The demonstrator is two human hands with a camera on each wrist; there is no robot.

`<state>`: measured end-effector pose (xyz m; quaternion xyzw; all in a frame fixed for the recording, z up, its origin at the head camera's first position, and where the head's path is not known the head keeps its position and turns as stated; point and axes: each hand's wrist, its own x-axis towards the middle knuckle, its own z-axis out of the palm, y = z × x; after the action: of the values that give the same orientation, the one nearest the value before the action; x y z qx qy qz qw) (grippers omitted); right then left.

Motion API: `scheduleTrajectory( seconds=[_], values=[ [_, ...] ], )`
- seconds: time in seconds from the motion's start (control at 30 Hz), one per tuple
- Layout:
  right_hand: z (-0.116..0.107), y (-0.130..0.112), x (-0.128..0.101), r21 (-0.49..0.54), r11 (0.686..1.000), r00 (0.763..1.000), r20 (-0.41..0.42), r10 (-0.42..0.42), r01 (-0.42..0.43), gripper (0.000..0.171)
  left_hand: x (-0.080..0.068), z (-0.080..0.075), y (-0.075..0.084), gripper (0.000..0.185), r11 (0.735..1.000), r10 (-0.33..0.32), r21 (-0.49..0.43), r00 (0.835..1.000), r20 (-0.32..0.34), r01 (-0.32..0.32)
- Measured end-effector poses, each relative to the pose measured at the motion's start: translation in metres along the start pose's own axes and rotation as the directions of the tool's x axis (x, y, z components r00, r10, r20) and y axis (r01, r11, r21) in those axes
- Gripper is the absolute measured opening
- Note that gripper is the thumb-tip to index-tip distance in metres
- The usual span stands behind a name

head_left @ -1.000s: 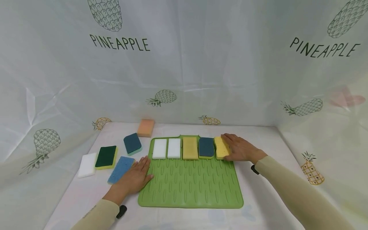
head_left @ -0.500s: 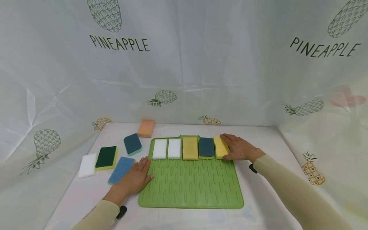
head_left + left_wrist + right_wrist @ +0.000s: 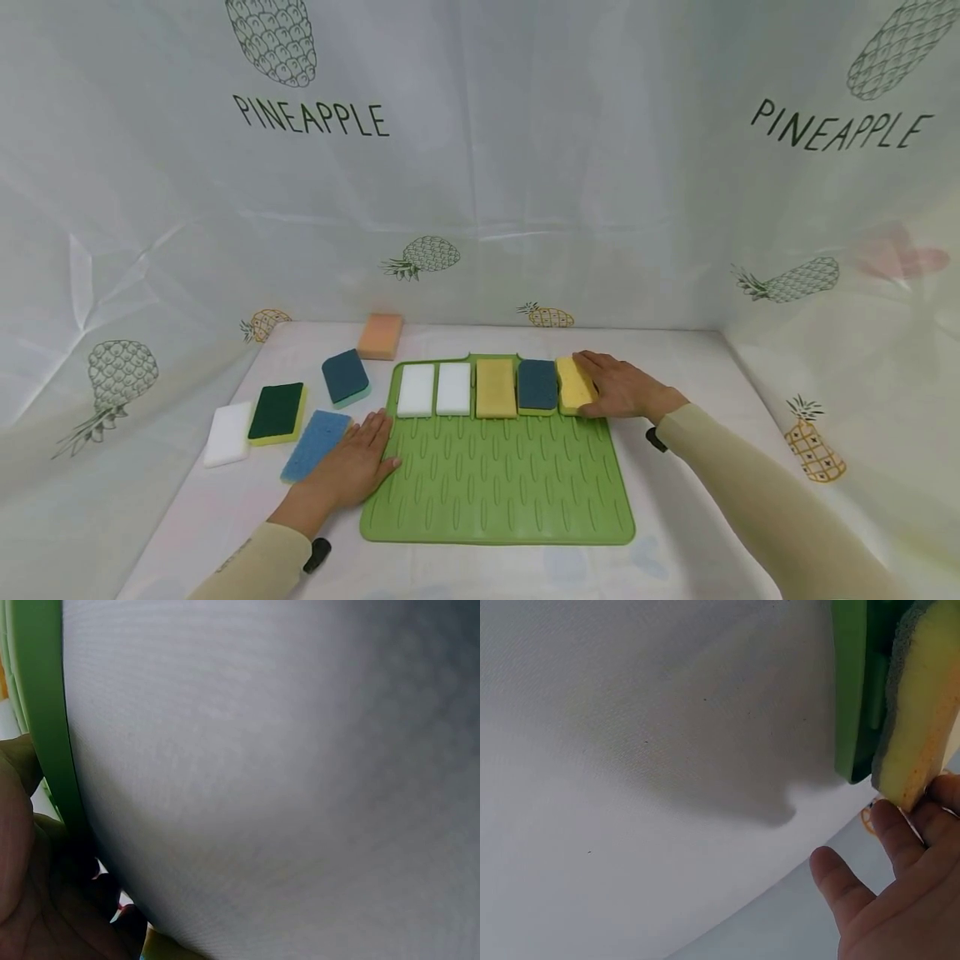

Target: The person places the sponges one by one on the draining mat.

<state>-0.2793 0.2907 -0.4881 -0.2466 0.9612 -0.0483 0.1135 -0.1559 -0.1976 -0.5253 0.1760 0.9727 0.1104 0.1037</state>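
Your R hand (image 3: 622, 390) lay flat, fingers straight, vs yellow sponge (image 3: 574, 384), last in row at mat (image 3: 495, 492) far-R corner, likely squaring it. L hand (image 3: 352, 462) flat, empty, pinned mat's L edge.

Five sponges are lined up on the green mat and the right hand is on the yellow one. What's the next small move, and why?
Probably lift the right hand off the yellow sponge: it already lies in line beside the dark blue sponge at the mat's far right corner. The left hand rests flat at the mat's left edge, next to the light blue sponge, which looks the likeliest next pick.
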Motion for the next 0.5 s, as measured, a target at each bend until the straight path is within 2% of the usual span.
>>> scheduleTrajectory(
  seconds=[0.13,0.27,0.4,0.5],
  values=[
    [-0.001,-0.002,-0.002,0.0,1.0,1.0,0.001,0.001,-0.001,0.105,0.0,0.001,0.0,0.076,1.0,-0.008,-0.009,1.0,0.006,0.008],
    [-0.002,-0.003,-0.008,0.032,0.999,0.999,-0.046,0.019,-0.017,0.106,0.0,0.001,0.0,0.076,1.0,-0.008,-0.023,1.0,0.006,0.009],
    [-0.001,-0.004,-0.021,0.067,0.998,0.983,-0.18,0.03,-0.018,0.098,0.001,0.001,-0.001,0.076,1.0,-0.004,-0.019,1.0,0.007,0.005],
    [0.005,-0.003,-0.034,0.053,0.999,0.955,-0.294,0.027,-0.012,0.084,0.001,0.001,-0.003,0.076,1.0,-0.002,-0.025,1.0,0.004,0.002]
  ],
)
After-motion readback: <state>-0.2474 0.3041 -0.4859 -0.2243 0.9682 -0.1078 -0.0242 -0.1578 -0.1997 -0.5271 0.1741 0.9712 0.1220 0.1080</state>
